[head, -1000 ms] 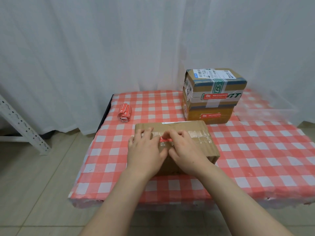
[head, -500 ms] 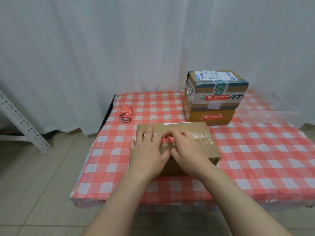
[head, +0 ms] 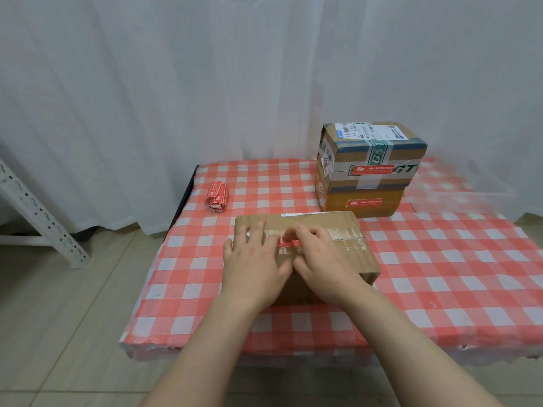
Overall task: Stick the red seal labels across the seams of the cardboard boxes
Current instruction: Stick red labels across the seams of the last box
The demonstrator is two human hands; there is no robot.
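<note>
The left hand lies flat, fingers straight, on the near cardboard box, likely to steady it. The right hand grips nothing; its bent fingertips press the red seal label onto the taped top seam, probably to bond it. A label roll waits on the bench.

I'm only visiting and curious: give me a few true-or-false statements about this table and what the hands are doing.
1. The left hand and right hand both rest on the near box. True.
2. The bundle of red labels lies on the near box. False: it lies on the tablecloth, apart from the box.
3. Behind, an upper box sits on a lower box. True.
4. The near box carries no label. False: a red label shows on its taped seam, between the hands.
</note>
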